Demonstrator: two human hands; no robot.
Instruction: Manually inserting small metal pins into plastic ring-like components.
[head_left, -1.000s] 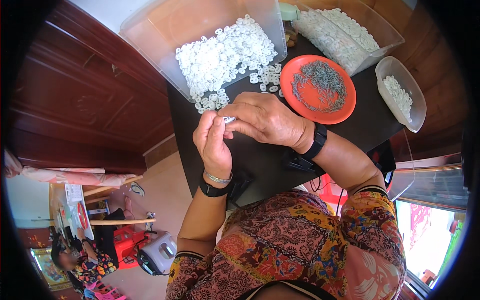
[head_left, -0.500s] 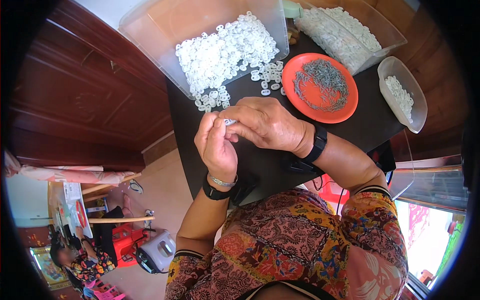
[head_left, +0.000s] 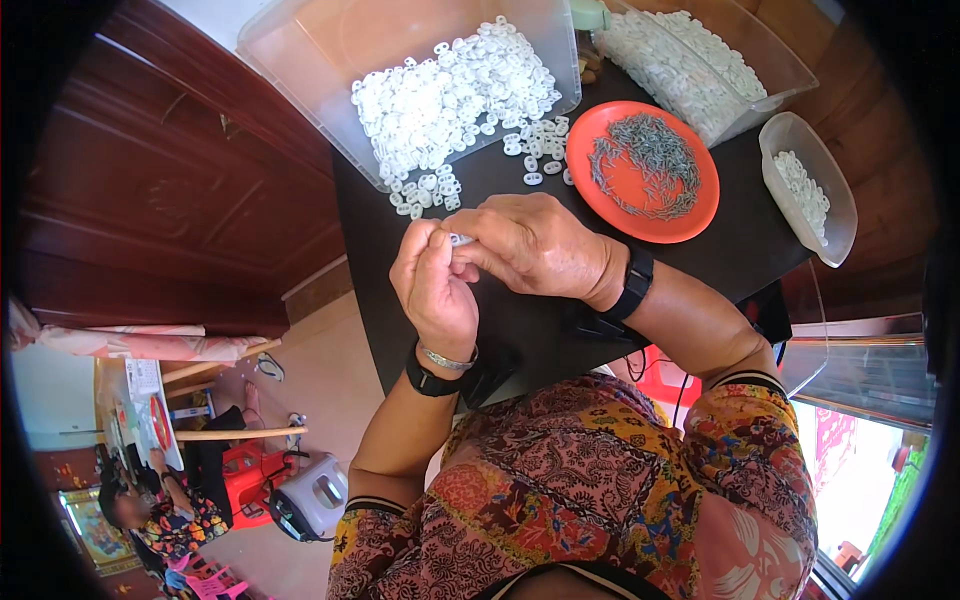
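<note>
Between my two hands is a small white oval plastic piece with holes (head_left: 459,240), partly hidden by fingers. My left hand (head_left: 438,290) pinches its left end between thumb and fingers. From the right, my right hand (head_left: 535,245) closes its thumb and fingertips on the same piece; whether a screw is there too is hidden. Just beyond the hands, loose white oval pieces (head_left: 425,193) lie on the black table (head_left: 540,330). An orange-red plate (head_left: 640,232) to the right of my right hand carries a heap of small grey screws (head_left: 655,155).
A clear plastic bin (head_left: 310,95), tipped toward me, spills many white pieces at the back left. Another clear bin (head_left: 775,85) with filled bags stands at the back right, near a small tray (head_left: 845,220) of white pieces. A person (head_left: 165,510) sits at another table, far left.
My hands stay pinched on the white piece, with barely any shift of the fingers. The whole view has moved very slightly.
</note>
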